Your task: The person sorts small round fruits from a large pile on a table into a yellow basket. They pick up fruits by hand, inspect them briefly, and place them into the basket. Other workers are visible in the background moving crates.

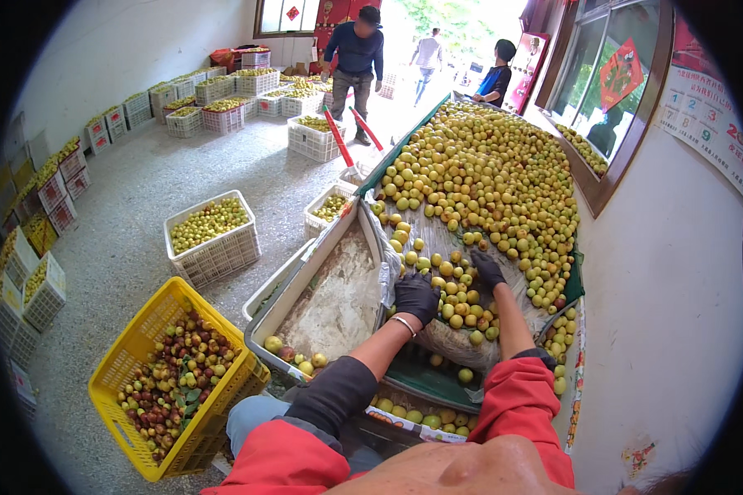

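A large heap of yellow-green fresh jujubes point(489, 179) covers the far part of a sloping table lined with clear plastic film point(508, 291). My left hand point(418, 297), in a black glove, rests at the left side of a looser group of jujubes point(461, 303). To its right, my right hand point(488, 269), gloved too, reaches to the near edge of the heap, its fingertips by a brownish jujube. Whether either hand grips a fruit is hidden by the gloves. Below the film's near edge, several jujubes lie in a cardboard box point(430, 421).
A grey-rimmed tray point(331, 297) with several jujubes adjoins the table's left side. Beside me stands a yellow crate point(114, 356) of redder jujubes. White crates point(220, 257) of fruit stand across the floor. A wall point(644, 297) borders the right. A person point(354, 55) stands beyond red handles point(340, 139).
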Available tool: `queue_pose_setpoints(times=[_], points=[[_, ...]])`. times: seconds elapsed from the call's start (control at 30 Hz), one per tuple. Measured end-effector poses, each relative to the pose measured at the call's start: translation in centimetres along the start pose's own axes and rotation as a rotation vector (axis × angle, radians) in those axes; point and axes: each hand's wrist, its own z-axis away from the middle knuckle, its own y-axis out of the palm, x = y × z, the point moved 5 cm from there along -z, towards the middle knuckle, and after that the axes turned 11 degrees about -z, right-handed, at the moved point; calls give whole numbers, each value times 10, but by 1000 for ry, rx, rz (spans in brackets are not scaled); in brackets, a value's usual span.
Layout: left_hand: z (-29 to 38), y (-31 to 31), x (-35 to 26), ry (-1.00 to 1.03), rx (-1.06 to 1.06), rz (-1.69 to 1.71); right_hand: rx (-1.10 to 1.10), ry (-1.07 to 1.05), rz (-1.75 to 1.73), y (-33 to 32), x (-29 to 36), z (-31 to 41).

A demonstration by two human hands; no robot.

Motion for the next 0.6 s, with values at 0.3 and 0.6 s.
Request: queue_pose_setpoints(times=[0.3, 0.6], points=[[2, 11, 8, -43, -40, 1, 281, -342, 152, 85, 111, 54], [5, -4, -11, 260, 9, 130, 486, -209, 117, 55, 116, 143]])
